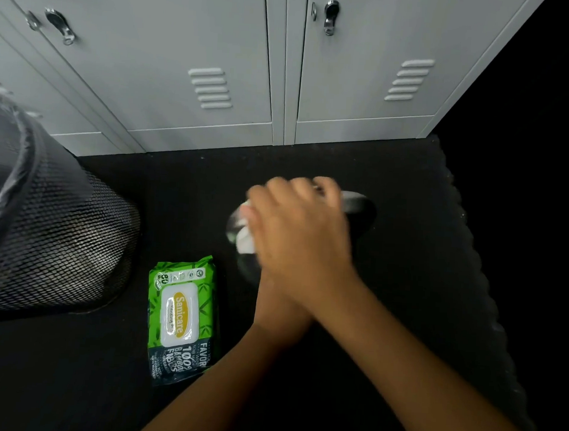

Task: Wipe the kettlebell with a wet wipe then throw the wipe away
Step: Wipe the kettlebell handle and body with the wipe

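The black kettlebell (362, 209) stands on the dark floor mat, mostly covered by my hands. My right hand (302, 229) lies on top with its fingers curled over the handle. My left hand (275, 300) reaches up beneath the right wrist, so its fingers are largely hidden. A crumpled white wet wipe (245, 238) shows at the left edge of my hands, pressed against the kettlebell's left side, and appears to be held by the left hand. Both hands are motion-blurred.
A green pack of wet wipes (180, 318), lid closed, lies on the floor left of my arms. A black mesh waste bin (55, 229) with a dark liner stands at the far left. Grey metal lockers (202, 62) line the back.
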Demonstrator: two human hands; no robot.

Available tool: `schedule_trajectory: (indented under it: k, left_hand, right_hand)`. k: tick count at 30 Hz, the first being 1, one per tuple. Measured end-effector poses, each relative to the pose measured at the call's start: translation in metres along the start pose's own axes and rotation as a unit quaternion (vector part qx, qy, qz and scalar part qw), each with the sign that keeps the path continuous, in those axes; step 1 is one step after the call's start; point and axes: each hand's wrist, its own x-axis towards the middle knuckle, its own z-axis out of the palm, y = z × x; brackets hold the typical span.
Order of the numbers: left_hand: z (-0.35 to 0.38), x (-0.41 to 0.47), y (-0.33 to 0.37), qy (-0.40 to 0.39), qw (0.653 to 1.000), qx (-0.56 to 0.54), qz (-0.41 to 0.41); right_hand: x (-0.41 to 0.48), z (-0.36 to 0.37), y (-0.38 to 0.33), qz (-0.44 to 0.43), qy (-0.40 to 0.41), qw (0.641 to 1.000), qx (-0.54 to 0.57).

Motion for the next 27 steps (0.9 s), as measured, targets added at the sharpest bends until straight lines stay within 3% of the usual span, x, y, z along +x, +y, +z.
schedule_trajectory:
  k: [2, 4, 5, 7, 9, 10, 11, 13, 15, 17, 19, 20, 22, 25, 27]
  left_hand:
    - [0.02, 0.002, -0.013, 0.047, 0.998, 0.042, 0.022]
    - [0.016, 0.009, -0.009, 0.079, 0.99, 0.098, 0.069]
    - [0.014, 0.011, -0.006, 0.098, 0.985, 0.117, 0.077]
    - [0.015, 0.01, -0.006, 0.106, 0.983, 0.131, 0.07]
    - [0.021, 0.009, -0.009, 0.115, 0.979, 0.149, 0.076]
    - [0.02, 0.01, -0.009, 0.114, 0.979, 0.153, 0.076]
    - [0.021, 0.012, -0.009, 0.122, 0.977, 0.157, 0.078]
    - [0.021, 0.011, -0.009, 0.126, 0.976, 0.158, 0.086]
    - [0.022, 0.01, -0.008, 0.122, 0.977, 0.15, 0.085]
    - [0.015, 0.01, -0.008, 0.12, 0.981, 0.117, 0.099]
    - [0.007, 0.006, -0.011, 0.114, 0.985, 0.004, 0.13]
    - [-0.001, 0.0, -0.015, 0.114, 0.98, -0.093, 0.135]
    - [-0.02, -0.018, -0.024, 0.162, 0.953, -0.237, 0.099]
    - [-0.053, -0.043, -0.032, 0.336, 0.906, -0.256, -0.007]
    - [-0.077, -0.043, -0.019, 0.385, 0.892, -0.237, -0.013]
  right_hand:
    - [0.001, -0.022, 0.012, 0.036, 0.126, 0.989, 0.064]
    - [-0.01, -0.012, 0.033, 0.109, 0.149, 0.972, 0.149]
    - [-0.015, -0.003, 0.039, 0.154, 0.169, 0.946, 0.229]
    - [-0.016, 0.006, 0.052, 0.277, 0.18, 0.841, 0.428]
    - [-0.009, 0.005, 0.06, 0.405, 0.117, 0.732, 0.535]
    - [-0.006, 0.005, 0.063, 0.447, 0.086, 0.694, 0.558]
    - [-0.005, 0.005, 0.067, 0.468, 0.055, 0.684, 0.556]
    - [0.001, -0.004, 0.063, 0.484, 0.045, 0.703, 0.519]
    - [0.001, -0.012, 0.057, 0.424, 0.096, 0.762, 0.481]
    - [0.002, -0.017, 0.039, 0.338, 0.108, 0.869, 0.344]
    - [0.005, -0.019, 0.013, 0.206, 0.091, 0.966, 0.126]
    - [0.005, -0.019, -0.002, 0.158, 0.083, 0.982, 0.057]
    - [0.004, -0.015, -0.016, 0.101, 0.069, 0.992, 0.031]
    - [-0.007, -0.013, -0.015, 0.052, 0.087, 0.988, 0.117]
    - [-0.02, -0.017, -0.012, 0.084, 0.191, 0.95, 0.231]
